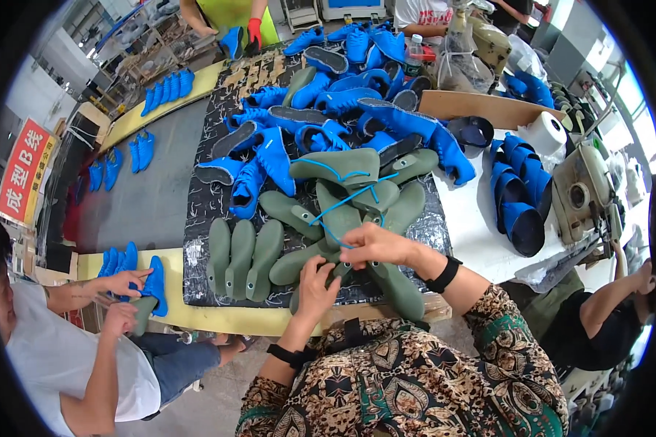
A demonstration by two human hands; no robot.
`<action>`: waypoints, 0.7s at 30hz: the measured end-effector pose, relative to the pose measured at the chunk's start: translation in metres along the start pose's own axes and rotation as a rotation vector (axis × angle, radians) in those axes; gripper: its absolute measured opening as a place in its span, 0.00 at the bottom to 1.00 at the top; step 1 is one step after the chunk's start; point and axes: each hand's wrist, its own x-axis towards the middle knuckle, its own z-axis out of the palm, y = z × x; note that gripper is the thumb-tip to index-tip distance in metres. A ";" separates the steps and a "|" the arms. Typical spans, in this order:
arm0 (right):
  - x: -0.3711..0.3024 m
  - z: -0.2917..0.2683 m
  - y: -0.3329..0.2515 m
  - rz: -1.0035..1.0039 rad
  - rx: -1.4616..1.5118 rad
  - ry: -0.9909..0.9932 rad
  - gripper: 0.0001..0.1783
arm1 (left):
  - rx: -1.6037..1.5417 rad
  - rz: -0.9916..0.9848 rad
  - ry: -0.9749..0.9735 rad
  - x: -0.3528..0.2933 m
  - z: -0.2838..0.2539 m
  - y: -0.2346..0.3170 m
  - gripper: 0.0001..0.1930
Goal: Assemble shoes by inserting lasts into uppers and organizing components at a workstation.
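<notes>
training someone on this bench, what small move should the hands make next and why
Perhaps ease the right hand upward to draw the blue cord clear of the green lasts: it seems to pinch the cord, which lies bent across several lasts, while the left hand is low among them.

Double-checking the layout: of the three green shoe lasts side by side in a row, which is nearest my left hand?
The rightmost last in that row; the middle last and the leftmost last lie farther from your left hand.
</notes>
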 end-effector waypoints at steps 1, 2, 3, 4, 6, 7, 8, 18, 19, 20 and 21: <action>0.000 0.000 -0.001 -0.005 -0.009 -0.006 0.15 | 0.003 0.001 0.011 -0.001 -0.002 0.001 0.14; -0.002 -0.002 -0.002 -0.082 0.095 0.074 0.15 | -0.001 -0.022 -0.006 0.000 -0.004 0.002 0.13; 0.002 -0.007 -0.004 -0.168 0.196 0.147 0.16 | 0.001 -0.041 -0.015 0.005 -0.008 -0.002 0.13; -0.003 -0.001 -0.006 -0.072 0.174 0.149 0.16 | 0.019 -0.037 0.020 0.014 -0.015 -0.007 0.13; -0.015 0.008 0.000 -0.067 0.092 0.115 0.15 | -0.167 -0.200 -0.053 0.024 -0.022 -0.003 0.12; -0.026 0.020 0.005 -0.103 0.039 0.120 0.15 | -0.267 -0.286 -0.104 0.018 -0.024 0.006 0.12; -0.033 0.031 0.016 -0.285 -0.246 0.128 0.13 | -0.275 -0.279 -0.096 0.020 -0.023 0.013 0.12; -0.054 0.068 0.042 -0.388 -0.764 0.438 0.25 | -2.003 -0.916 -0.016 0.047 -0.031 0.020 0.09; -0.054 0.061 0.039 -0.400 -0.622 0.550 0.27 | -1.920 -0.816 -0.046 0.041 -0.042 0.029 0.09; -0.056 0.054 0.042 -0.309 -0.574 0.616 0.29 | -1.835 -0.718 -0.074 0.036 -0.051 0.038 0.09; -0.058 0.044 0.047 -0.223 -0.486 0.639 0.29 | -1.829 -0.718 -0.085 0.033 -0.058 0.049 0.09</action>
